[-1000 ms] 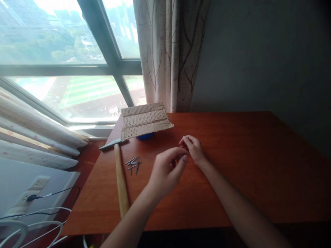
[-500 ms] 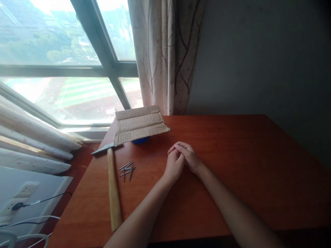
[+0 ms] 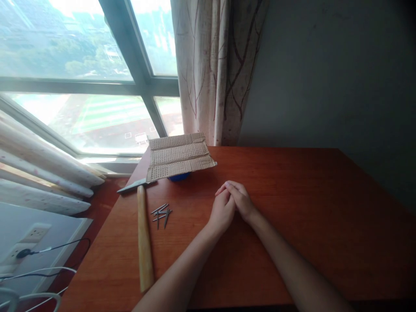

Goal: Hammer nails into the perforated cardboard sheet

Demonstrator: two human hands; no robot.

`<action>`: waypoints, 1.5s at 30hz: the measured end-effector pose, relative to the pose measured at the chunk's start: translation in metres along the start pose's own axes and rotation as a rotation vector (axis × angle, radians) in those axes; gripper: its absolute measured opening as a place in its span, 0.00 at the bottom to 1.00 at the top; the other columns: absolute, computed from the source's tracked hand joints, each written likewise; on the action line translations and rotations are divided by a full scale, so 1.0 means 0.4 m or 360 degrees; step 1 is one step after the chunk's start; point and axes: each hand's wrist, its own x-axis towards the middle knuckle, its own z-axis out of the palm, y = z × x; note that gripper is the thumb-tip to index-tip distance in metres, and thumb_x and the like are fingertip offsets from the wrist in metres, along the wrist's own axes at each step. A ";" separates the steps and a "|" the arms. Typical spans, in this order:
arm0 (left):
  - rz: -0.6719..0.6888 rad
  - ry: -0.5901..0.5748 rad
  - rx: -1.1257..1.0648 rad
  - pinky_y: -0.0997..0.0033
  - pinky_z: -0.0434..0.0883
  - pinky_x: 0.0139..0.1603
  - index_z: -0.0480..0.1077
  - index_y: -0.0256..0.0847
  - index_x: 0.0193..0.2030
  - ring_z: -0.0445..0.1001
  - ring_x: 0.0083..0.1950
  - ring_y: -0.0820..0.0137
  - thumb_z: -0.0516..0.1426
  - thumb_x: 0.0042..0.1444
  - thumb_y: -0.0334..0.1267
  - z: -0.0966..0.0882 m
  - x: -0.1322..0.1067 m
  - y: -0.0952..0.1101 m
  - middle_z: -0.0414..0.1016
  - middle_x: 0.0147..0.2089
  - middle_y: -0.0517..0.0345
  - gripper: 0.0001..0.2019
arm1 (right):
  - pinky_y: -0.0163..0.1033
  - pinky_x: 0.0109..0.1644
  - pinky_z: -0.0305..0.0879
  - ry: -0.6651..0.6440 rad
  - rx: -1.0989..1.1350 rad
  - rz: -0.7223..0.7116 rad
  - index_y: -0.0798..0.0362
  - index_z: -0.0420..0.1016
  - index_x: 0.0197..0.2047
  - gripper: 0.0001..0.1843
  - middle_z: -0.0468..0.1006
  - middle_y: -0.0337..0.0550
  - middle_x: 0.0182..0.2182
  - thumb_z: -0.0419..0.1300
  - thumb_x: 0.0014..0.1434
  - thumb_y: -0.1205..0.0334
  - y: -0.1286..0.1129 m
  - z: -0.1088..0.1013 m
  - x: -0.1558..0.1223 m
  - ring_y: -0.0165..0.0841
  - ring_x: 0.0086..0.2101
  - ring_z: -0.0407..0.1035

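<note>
My left hand [image 3: 222,209] and my right hand [image 3: 241,200] are clasped together above the middle of the table, fingers folded over each other. No object shows between them, though the palms are hidden. Left of them lies a loose pile of several steel nails [image 3: 160,213]. Beyond the nails a hammer [image 3: 144,242] rests with its pale wooden handle toward me and its metal head at the far end. A perforated piece of cardboard [image 3: 180,154] sits tilted on a blue object [image 3: 179,177], mostly covered; its kind is unclear.
The reddish-brown wooden table [image 3: 292,216] reaches to the wall on the right. A window [image 3: 107,117] and a patterned curtain [image 3: 208,73] stand behind it. At lower left, a power socket with a black plug [image 3: 24,253] and white cables [image 3: 42,273] sit below the table's left edge.
The view has shifted slightly, so everything sits a little further right. My hands stay clasped, and the nails, hammer and cardboard keep their places on the table.
</note>
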 end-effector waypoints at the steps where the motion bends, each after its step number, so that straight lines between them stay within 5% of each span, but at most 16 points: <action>1: 0.0007 0.0008 0.0018 0.72 0.67 0.34 0.71 0.37 0.31 0.70 0.36 0.67 0.51 0.60 0.38 0.000 0.000 0.001 0.72 0.32 0.55 0.11 | 0.38 0.38 0.65 0.0001 -0.0006 -0.0006 0.53 0.77 0.26 0.21 0.78 0.43 0.26 0.54 0.62 0.49 0.002 -0.001 0.001 0.35 0.30 0.70; 45: 0.0000 0.0036 0.0010 0.74 0.67 0.33 0.69 0.37 0.32 0.72 0.36 0.68 0.50 0.59 0.35 -0.002 0.002 0.000 0.73 0.33 0.55 0.09 | 0.37 0.37 0.64 -0.0015 -0.0097 -0.0040 0.53 0.78 0.28 0.18 0.77 0.42 0.27 0.53 0.63 0.54 0.009 -0.004 0.006 0.34 0.30 0.70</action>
